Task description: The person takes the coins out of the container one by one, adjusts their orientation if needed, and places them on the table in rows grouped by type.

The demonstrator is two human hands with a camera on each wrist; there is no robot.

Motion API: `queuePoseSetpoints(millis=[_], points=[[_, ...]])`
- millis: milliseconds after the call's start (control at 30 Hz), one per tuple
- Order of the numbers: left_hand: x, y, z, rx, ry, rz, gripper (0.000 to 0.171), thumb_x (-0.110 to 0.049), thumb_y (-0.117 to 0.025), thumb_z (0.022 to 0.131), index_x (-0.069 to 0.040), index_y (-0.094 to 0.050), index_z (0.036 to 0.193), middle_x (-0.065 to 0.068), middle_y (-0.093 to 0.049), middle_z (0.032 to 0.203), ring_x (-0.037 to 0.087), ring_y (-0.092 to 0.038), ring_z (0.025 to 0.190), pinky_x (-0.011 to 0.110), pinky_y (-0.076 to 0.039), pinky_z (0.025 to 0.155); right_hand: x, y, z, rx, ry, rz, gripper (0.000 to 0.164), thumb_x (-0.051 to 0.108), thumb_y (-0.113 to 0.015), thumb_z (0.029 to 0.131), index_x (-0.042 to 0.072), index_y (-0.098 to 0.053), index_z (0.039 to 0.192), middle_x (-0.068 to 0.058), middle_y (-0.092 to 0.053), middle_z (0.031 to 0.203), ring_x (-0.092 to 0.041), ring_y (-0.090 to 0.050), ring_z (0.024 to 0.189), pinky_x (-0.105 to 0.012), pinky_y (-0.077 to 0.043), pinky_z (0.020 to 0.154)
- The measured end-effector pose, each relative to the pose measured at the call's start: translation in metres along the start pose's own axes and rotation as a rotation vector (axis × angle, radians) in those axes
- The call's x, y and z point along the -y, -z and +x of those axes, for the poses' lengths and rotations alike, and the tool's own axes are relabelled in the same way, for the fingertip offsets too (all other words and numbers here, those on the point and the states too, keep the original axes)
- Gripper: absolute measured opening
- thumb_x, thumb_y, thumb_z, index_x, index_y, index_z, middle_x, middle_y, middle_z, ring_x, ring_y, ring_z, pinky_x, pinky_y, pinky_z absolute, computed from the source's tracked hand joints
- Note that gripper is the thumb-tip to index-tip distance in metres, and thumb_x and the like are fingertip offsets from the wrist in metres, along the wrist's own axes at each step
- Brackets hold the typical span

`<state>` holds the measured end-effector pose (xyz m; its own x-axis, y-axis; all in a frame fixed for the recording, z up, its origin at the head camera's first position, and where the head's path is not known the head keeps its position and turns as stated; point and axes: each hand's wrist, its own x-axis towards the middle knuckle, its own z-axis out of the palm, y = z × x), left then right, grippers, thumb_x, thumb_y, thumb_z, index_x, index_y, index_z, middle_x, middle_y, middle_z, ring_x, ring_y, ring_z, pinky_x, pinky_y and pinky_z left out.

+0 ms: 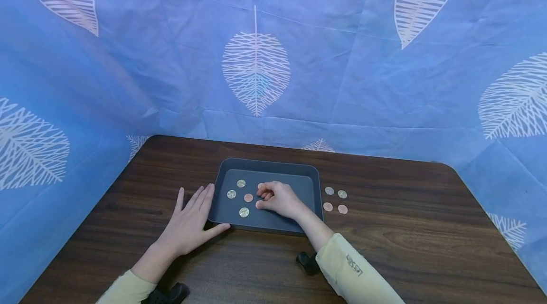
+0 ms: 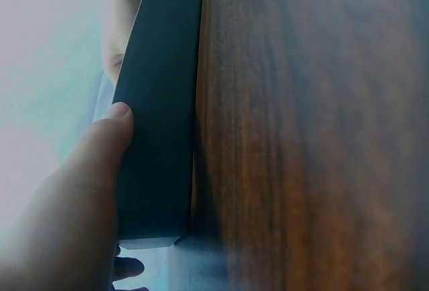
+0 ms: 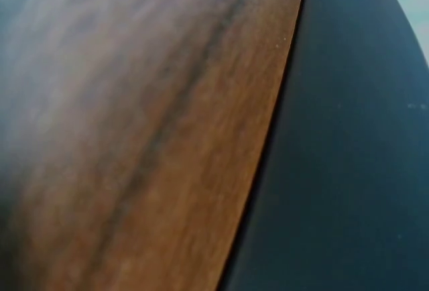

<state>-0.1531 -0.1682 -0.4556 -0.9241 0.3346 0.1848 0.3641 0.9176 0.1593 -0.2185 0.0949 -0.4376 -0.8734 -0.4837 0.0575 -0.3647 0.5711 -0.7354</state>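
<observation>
A dark grey rectangular tray (image 1: 273, 226) lies on the table with several coins in it, among them a copper-coloured coin (image 1: 248, 198) and a brass-toned coin (image 1: 244, 212). My left hand (image 1: 188, 228) lies spread at the tray's left end, fingertips at its left rim and thumb along the front corner. In the left wrist view, the thumb (image 2: 100, 147) rests against the tray's wall (image 2: 161, 103). Over the tray, my right hand (image 1: 279, 199) has bent fingers and thumb close to two partly covered coins. I cannot tell whether it pinches one.
To the right of the tray, two silvery coins (image 1: 329, 191) and two copper coins (image 1: 327, 206) lie in a square on the brown wooden table (image 1: 406, 228). A blue cloth (image 1: 320, 80) with white leaf prints hangs behind the table. The right wrist view shows only the table and tray wall (image 3: 335, 157).
</observation>
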Motion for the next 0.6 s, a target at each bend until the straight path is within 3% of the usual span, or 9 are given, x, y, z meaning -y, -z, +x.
queuePoseSetpoints(millis=[367, 600], points=[[0.0, 0.0, 0.0001, -0.005, -0.004, -0.005, 0.107, -0.08, -0.041, 0.081, 0.0, -0.022, 0.151, 0.016, -0.029, 0.153, 0.033, -0.028, 0.139, 0.062, 0.0, 0.11, 0.0014, 0.0002, 0.0002, 0.028, 0.027, -0.026, 0.018, 0.012, -0.079, 0.079, 0.006, -0.073, 0.095, 0.005, -0.062, 0.075, -0.007, -0.055, 0.068, -0.023, -0.046, 0.062], [0.0, 0.0001, 0.0007, -0.004, 0.004, 0.003, 0.108, -0.081, -0.04, 0.08, -0.001, -0.022, 0.151, 0.016, -0.029, 0.153, 0.033, -0.029, 0.139, 0.062, 0.0, 0.11, 0.003, -0.0011, 0.001, 0.027, 0.04, -0.053, 0.016, 0.01, -0.08, 0.077, 0.007, -0.074, 0.092, 0.001, -0.058, 0.077, -0.009, -0.05, 0.066, -0.024, -0.042, 0.061]])
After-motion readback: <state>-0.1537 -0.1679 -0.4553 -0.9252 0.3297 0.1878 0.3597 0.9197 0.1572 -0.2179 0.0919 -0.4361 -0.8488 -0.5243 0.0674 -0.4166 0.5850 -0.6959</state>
